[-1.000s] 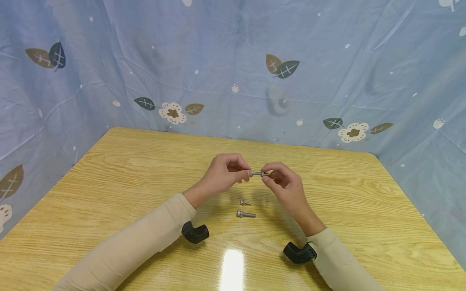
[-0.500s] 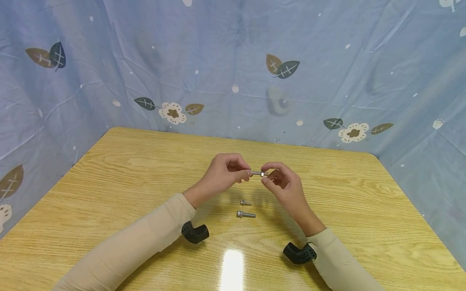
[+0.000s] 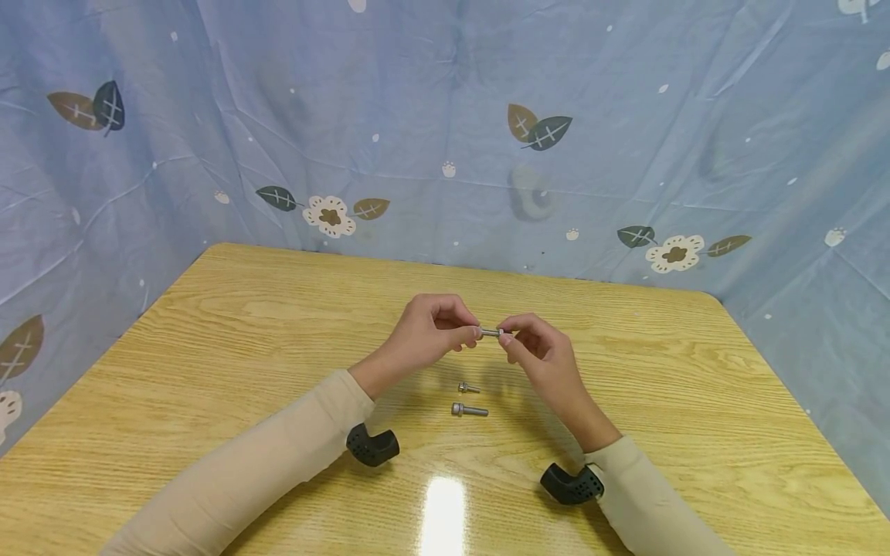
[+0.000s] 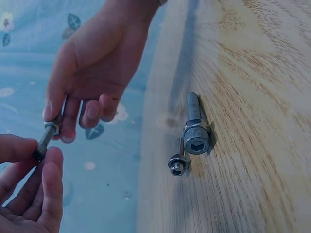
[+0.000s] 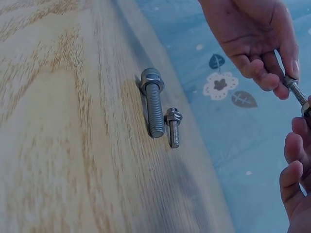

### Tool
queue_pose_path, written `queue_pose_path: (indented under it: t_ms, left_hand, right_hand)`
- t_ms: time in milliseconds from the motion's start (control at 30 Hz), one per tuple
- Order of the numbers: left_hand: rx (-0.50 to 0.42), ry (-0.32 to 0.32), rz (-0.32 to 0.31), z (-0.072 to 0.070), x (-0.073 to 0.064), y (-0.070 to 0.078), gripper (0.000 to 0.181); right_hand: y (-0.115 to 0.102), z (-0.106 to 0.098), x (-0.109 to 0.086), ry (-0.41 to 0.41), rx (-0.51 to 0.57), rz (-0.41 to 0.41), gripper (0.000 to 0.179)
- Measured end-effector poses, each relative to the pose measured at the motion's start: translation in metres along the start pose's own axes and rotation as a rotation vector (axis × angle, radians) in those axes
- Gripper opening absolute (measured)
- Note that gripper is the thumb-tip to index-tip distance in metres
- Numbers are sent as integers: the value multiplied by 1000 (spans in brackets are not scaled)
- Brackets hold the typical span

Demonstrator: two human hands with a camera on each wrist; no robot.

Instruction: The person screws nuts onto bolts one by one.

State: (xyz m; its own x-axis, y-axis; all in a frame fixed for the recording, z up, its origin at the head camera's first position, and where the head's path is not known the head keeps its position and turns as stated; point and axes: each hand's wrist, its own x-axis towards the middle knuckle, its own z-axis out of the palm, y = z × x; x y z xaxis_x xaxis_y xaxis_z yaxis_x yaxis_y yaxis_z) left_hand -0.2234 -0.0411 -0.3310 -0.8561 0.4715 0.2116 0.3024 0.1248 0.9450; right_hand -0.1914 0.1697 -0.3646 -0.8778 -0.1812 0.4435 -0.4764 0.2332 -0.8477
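Note:
In the head view my left hand [image 3: 434, 328] pinches the head end of a slim metal bolt [image 3: 490, 332], held level above the table. A hex nut [image 4: 52, 127] sits partway along the bolt's shank. My right hand [image 3: 545, 351] pinches that nut between thumb and index finger, its other fingers loosely bent. Below the hands lie two socket-head bolts, each with a nut up against its head: a larger bolt [image 5: 154, 107] and a smaller bolt [image 5: 174, 128] beside it. Fingertips partly hide the held bolt's head and the nut.
The wooden table [image 3: 278, 324] carries the two lying bolts near its middle. A blue patterned curtain [image 3: 417, 139] hangs behind it and at both sides. Each wrist wears a black camera mount [image 3: 573, 484].
Half a second ago the right thumb and index finger stood slightly apart around the nut; now they pinch it. The left hand and the lying bolts have stayed in place.

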Motion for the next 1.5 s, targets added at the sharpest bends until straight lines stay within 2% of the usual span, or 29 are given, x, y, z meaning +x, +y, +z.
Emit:
queue_pose_path:
  t_ms: [133,267,400,700,967,1500]
  left_hand:
    - [3,3,-1,0,-1,0,4]
    - [5,8,-6,0,-1,0,4]
    - [0,5,-11,0,0,-1,4]
    - [-2,1,-12,0,1,-1,5]
    - [-5,-2,-13,1,1,-1,5]
    - [-4,4,-13,1,0,-1,4]
  right_hand:
    - [1,0,0,-16,-1,5,19]
    - [2,0,0,-32,-2,-29,28]
    - [2,1,0,-24,-5,-47,24]
    - [2,0,0,-19,17,3,14]
    - [4,-1,0,-48,45,-25,26]
    - [5,-1,0,-70,46,13,16]
